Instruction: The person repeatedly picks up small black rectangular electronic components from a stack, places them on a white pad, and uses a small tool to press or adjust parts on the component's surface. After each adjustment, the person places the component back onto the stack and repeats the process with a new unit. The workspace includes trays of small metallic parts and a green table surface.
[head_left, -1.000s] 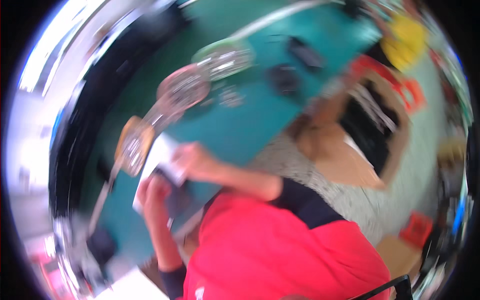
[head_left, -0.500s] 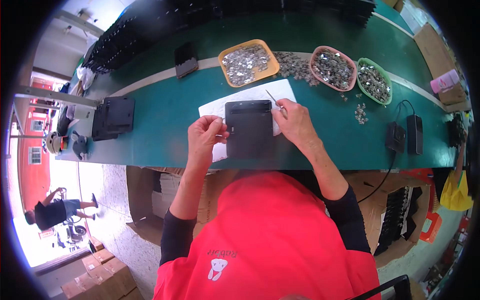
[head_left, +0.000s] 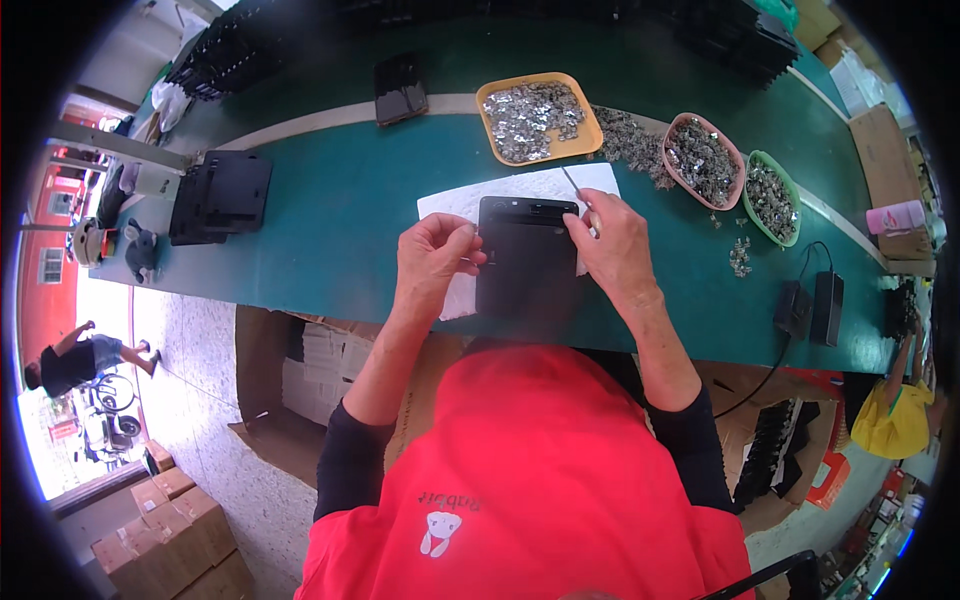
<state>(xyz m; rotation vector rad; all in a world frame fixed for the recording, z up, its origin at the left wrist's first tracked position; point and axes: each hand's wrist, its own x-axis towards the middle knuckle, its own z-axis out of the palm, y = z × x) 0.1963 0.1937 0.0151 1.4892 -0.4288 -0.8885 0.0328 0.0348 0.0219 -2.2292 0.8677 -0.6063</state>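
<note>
A flat black plastic housing (head_left: 530,262) lies on a white cloth or paper sheet (head_left: 448,207) in front of me. At the housing's left edge, my left hand (head_left: 436,260) has thumb and fingers pinched together; whatever is between them is too small to make out. My right hand (head_left: 617,238) is closed round a slim metal tool (head_left: 571,181), whose thin tip points up and to the left, past the fingers. I cannot tell its exact kind. The right fingertips rest at the housing's upper right corner.
Small metal pieces fill a yellow tray (head_left: 594,142), a pink basket (head_left: 740,190) and a green basket (head_left: 792,238); more lie loose between them. Black housings (head_left: 232,195) are stacked at left, another black part (head_left: 400,90) lies behind. Black power adapters (head_left: 827,305) stand at right.
The view has shifted, so the bench items appear farther right. My right fingertips have moved onto the housing's upper right corner, the tool still in that hand. The left hand stays pinched.
</note>
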